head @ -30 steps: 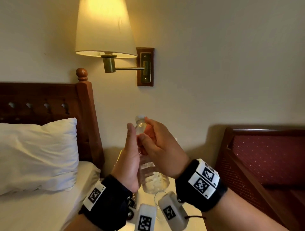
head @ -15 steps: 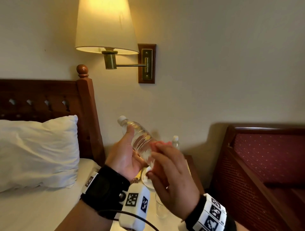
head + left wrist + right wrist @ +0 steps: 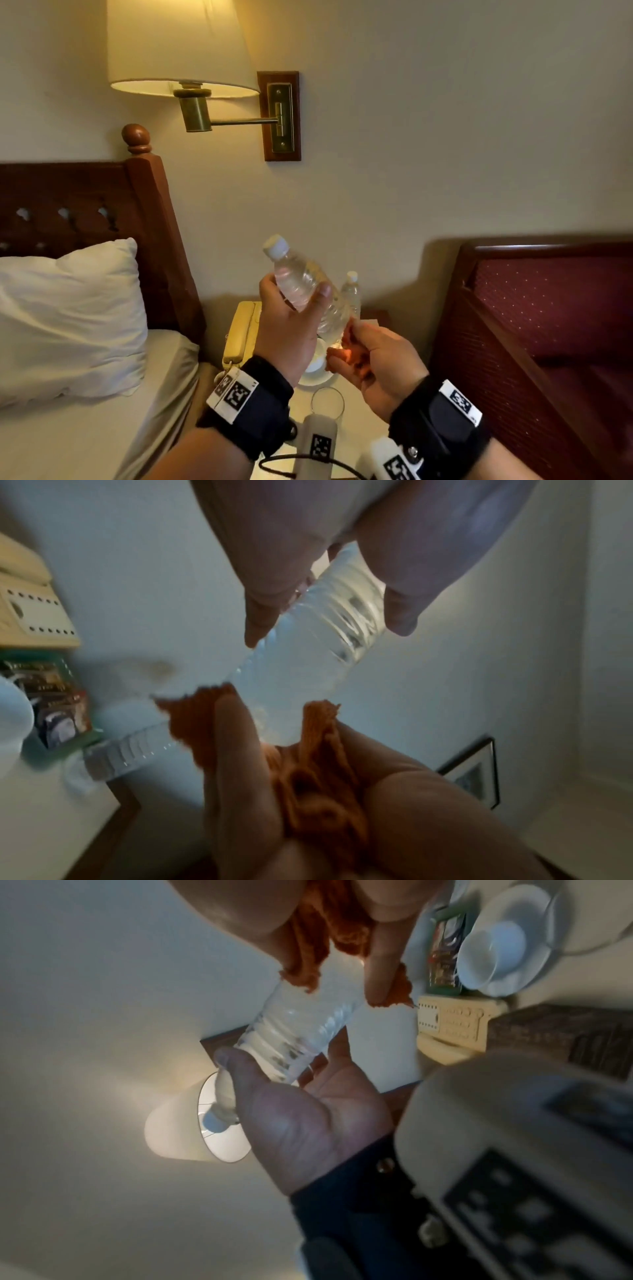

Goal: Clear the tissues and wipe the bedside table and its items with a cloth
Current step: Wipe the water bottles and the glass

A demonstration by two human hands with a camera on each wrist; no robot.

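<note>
While your left hand (image 3: 287,329) clasps the tilted clear plastic water bottle (image 3: 301,284) and your right hand (image 3: 380,359) bunches the orange cloth (image 3: 308,764) against its base, hard rubbing could tug it loose onto the white cup (image 3: 493,953) below.

The bottle (image 3: 306,291) is clear ribbed plastic, glossy, with a white ridged plastic cap (image 3: 276,246). The cloth (image 3: 318,764) is orange, rough and knitted-looking. The cup (image 3: 489,958) and saucer (image 3: 520,912) are smooth glossy white china. The headboard (image 3: 85,205) is dark polished wood; the lamp arm (image 3: 239,120) is dull brass metal, its shade (image 3: 178,44) matt fabric.
</note>
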